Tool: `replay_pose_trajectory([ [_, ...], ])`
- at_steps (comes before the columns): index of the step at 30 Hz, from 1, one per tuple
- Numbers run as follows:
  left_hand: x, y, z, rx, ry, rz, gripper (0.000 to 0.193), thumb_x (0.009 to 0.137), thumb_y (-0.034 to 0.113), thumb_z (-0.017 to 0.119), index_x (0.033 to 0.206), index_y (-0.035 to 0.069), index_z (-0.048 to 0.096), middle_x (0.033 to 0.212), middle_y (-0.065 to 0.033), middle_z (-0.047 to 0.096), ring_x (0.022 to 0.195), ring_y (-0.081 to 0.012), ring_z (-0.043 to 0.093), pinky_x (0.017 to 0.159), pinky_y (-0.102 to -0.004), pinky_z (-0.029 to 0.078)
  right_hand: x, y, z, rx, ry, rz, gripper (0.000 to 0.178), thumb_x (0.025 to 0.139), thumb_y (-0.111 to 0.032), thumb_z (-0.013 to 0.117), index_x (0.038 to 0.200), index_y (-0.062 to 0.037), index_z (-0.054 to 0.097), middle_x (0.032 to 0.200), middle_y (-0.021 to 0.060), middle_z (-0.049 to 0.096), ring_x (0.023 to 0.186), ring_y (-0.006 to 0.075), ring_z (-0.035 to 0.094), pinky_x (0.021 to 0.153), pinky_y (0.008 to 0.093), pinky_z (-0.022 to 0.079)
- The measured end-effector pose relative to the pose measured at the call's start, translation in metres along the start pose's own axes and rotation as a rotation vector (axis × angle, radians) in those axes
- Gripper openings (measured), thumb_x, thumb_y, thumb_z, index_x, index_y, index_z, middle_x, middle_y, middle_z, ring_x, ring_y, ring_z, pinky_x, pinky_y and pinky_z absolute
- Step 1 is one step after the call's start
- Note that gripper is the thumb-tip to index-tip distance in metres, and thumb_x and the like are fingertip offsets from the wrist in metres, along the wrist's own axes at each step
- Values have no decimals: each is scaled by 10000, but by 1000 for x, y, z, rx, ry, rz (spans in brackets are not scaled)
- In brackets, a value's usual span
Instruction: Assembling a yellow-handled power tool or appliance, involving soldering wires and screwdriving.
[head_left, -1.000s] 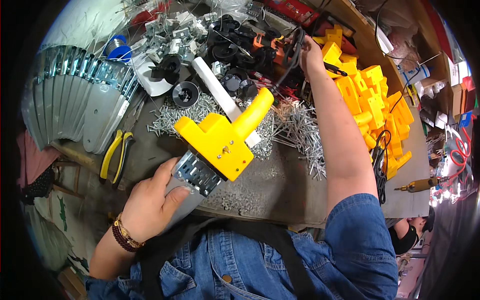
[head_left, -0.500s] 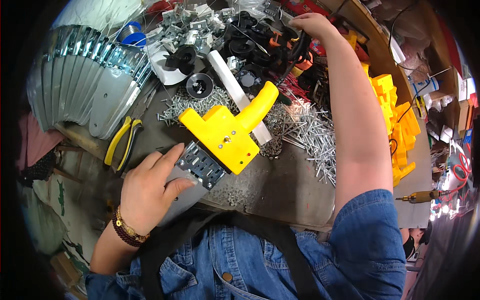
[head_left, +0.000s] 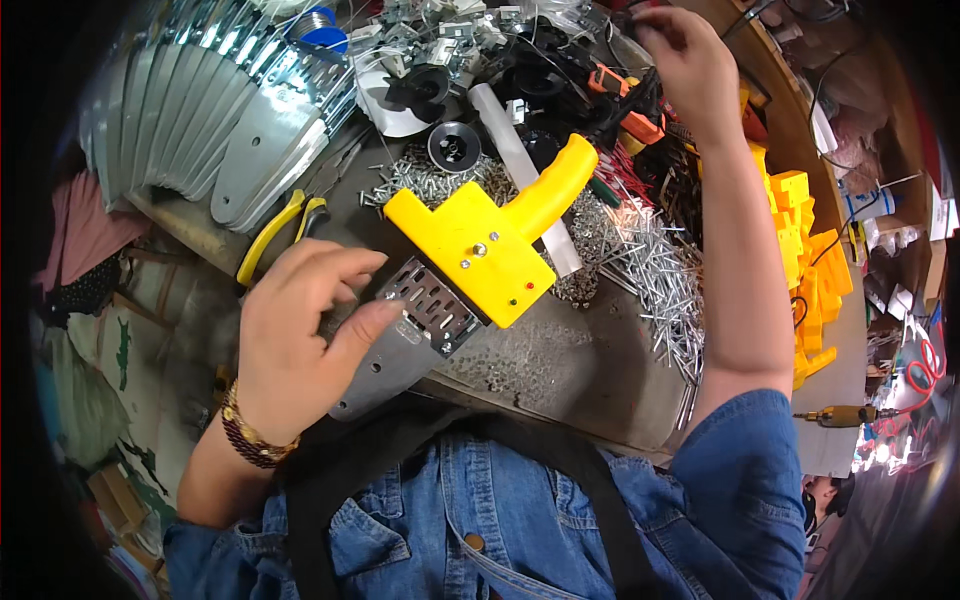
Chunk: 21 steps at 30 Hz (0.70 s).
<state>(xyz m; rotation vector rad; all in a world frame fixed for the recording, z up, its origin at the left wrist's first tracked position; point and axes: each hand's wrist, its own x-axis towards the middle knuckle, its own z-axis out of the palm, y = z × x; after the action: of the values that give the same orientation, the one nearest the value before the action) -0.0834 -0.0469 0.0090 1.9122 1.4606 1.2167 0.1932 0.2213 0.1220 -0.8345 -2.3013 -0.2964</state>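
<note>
A yellow plastic tool housing with a pistol-like handle (head_left: 478,250) lies on the worktop in front of me. Joined to its lower left side are a slotted metal bracket (head_left: 432,306) and a flat grey metal plate (head_left: 388,368). My left hand (head_left: 300,325) hovers beside the bracket, thumb and fingers apart, with nothing between them. At the far right my right hand (head_left: 695,75) is stretched out over a heap of black parts, its fingers curled. Something dark shows at its fingertips, too blurred and cut off by the view's edge to name.
Fanned grey metal plates (head_left: 265,145) and yellow-handled pliers (head_left: 270,238) lie left. Screws (head_left: 425,178), long rivets or pins (head_left: 665,295), a black round cup (head_left: 454,147) and a white strip (head_left: 510,140) surround the tool. Yellow housings (head_left: 800,240) and a screwdriver-like tool (head_left: 840,415) sit right.
My left hand has come off the grey plate and bracket, its fingers parting. My right hand has turned, and its fingers have curled. The whole view has shifted slightly.
</note>
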Motion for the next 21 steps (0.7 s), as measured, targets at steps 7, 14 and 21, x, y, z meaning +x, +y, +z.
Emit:
replay_pose_trajectory([
  [7, 29, 40, 0, -983, -294, -497, 319, 996, 120, 547, 1275, 4, 443, 903, -52, 620, 625, -76, 573, 553, -193, 462, -76, -161, -31, 547, -328, -397, 132, 775, -41, 730, 902, -56, 699, 1031, 119, 682, 953, 297, 651, 804, 397, 532],
  [14, 11, 47, 9, -965, -163, -360, 280, 981, 65, 548, 1227, -17, 444, 968, -94, 637, 686, -116, 641, 580, -228, 539, -121, -172, -21, 1524, -428, 486, 511, 931, -133, 685, 1376, -12, 465, 1285, 111, 584, 1162, 204, 576, 1028, 371, 445],
  [21, 5, 47, 8, -935, -190, -311, 281, 985, 27, 527, 1243, -23, 426, 1000, -107, 647, 746, -110, 647, 603, -227, 554, -132, -179, -12, 1869, -510, 726, 493, 944, -180, 672, 1354, 9, 474, 1276, 120, 593, 1185, 199, 564, 1048, 374, 422],
])
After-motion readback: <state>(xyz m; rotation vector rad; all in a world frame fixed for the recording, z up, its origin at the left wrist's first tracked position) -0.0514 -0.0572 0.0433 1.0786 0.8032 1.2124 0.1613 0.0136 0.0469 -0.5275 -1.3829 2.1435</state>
